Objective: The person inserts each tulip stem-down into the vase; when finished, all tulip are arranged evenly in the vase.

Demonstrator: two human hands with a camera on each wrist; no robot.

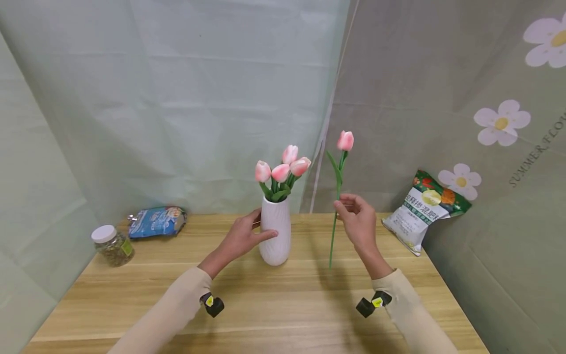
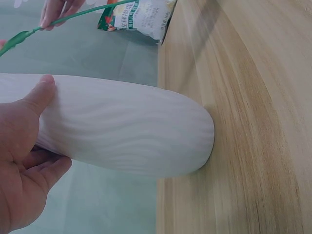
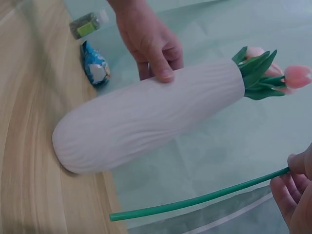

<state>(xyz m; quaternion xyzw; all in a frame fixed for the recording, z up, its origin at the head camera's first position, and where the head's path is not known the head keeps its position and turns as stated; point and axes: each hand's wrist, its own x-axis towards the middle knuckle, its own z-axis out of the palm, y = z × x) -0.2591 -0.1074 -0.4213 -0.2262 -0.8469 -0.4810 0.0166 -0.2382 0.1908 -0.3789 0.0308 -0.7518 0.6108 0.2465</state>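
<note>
A white ribbed vase [image 1: 276, 233] stands upright on the wooden table, holding several pink tulips [image 1: 280, 172] with green leaves. My left hand [image 1: 240, 237] grips the vase from its left side, the thumb across the front and the fingers behind it; the left wrist view shows the thumb [image 2: 43, 92] on the vase wall. To the right of the vase, my right hand [image 1: 357, 221] pinches the green stem of a single pink tulip [image 1: 345, 141] between thumb and fingers. That tulip is upright, bloom on top, and its bare stem end [image 3: 146, 211] hangs down apart from the vase.
At the left lie a jar with a white lid [image 1: 113, 246] and a blue packet [image 1: 157, 222]. A white and green bag [image 1: 420, 211] leans against the right wall at the table's edge. Fabric backdrops [image 1: 212, 98] rise behind the table [image 1: 283, 314].
</note>
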